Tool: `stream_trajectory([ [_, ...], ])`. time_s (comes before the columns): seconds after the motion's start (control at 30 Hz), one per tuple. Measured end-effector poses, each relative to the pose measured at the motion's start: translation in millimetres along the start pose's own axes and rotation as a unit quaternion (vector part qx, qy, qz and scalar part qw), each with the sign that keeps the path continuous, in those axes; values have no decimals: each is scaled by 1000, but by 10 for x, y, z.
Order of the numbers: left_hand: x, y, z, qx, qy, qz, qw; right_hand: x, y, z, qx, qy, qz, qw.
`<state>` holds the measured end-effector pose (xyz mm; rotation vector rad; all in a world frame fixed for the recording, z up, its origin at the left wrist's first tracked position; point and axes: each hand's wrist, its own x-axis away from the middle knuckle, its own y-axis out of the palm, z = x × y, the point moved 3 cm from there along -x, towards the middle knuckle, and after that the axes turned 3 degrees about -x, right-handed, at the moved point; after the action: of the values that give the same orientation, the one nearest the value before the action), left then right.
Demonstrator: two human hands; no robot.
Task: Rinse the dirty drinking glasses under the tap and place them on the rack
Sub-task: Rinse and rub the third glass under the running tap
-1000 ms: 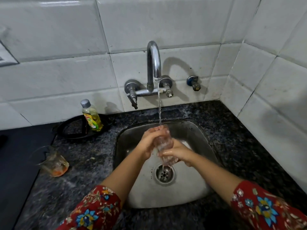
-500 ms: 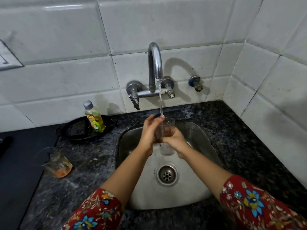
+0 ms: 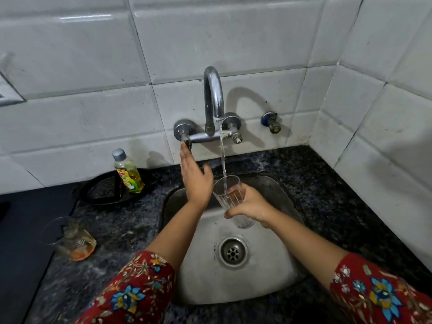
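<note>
Right hand (image 3: 251,206) grips the glass (image 3: 230,199) upright under the tap (image 3: 214,106) stream, frame centre, over the sink (image 3: 275,277). Left hand (image 3: 195,181) flat and unclenched, fingertips touching the tap's left handle (image 3: 187,142). Another dirty glass (image 3: 72,239) sits on the bench (image 3: 117,230), lower left.

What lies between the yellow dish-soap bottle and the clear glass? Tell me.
In the head view, the open left hand lies between the yellow dish-soap bottle and the clear ribbed glass, reaching toward the tap handle.

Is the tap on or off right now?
On. A stream falls from the tap spout into the glass held by the right hand; the left hand reaches toward the handle.
</note>
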<state>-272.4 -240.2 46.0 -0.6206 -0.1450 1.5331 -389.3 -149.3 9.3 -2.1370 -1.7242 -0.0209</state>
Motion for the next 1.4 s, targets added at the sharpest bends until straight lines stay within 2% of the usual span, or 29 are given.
stream_trajectory([
  [0.1, -20, -56, -38, -21, 20, -10, 1000, 19, -7, -67, 7, -16, -4, 1000],
  [0.17, 7, -92, -57, -41, 50, -19, 998, 79, -13, -113, 49, -40, -16, 998],
  [0.23, 108, -69, -121, -24, 48, -28, 998, 159, -28, -155, 146, -61, -26, 987],
  [0.27, 184, -46, -163, 8, 22, -35, 999, 199, -47, -173, 219, -65, -29, 973],
  [0.33, 353, -4, -269, 114, -83, -43, 989, 270, -76, -227, 380, -66, -31, 922],
  [0.4, 517, 36, -358, 206, -207, -66, 954, 305, -88, -269, 494, -77, -34, 866],
  [0.43, 595, 46, -387, 219, -252, -86, 939, 319, -89, -287, 530, -78, -36, 844],
  [0.5, 698, 35, -436, 204, -291, -107, 928, 338, -96, -312, 585, -70, -42, 807],
  [0.67, 793, 13, -468, 160, -292, -127, 934, 402, -63, -434, 709, -95, -39, 697],
  [0.8, 832, -16, -405, 121, -269, -138, 945, 429, 5, -548, 775, -100, -46, 623],
  [0.87, 857, -34, -386, 107, -258, -143, 950, 428, 41, -566, 798, -103, -49, 592],
  [0.97, 895, -49, -346, 97, -222, -166, 956, 422, 73, -550, 815, -110, -50, 567],
  [1.07, 913, -48, -295, 96, -191, -211, 954, 416, 80, -549, 815, -103, -47, 568],
  [1.17, 910, -30, -286, 100, -172, -282, 938, 439, 52, -585, 795, -94, -45, 598],
  [1.23, 912, -30, -278, 92, -137, -361, 918, 444, -19, -627, 753, -96, -41, 650],
  [1.3, 892, -45, -254, 57, -50, -397, 915, 441, -137, -679, 671, -97, -33, 734],
  [1.37, 847, -88, -197, -40, 64, -343, 936, 444, -246, -706, 573, -73, -38, 815],
  [1.4, 829, -120, -151, -115, 120, -297, 940, 443, -275, -710, 534, -61, -41, 842],
])
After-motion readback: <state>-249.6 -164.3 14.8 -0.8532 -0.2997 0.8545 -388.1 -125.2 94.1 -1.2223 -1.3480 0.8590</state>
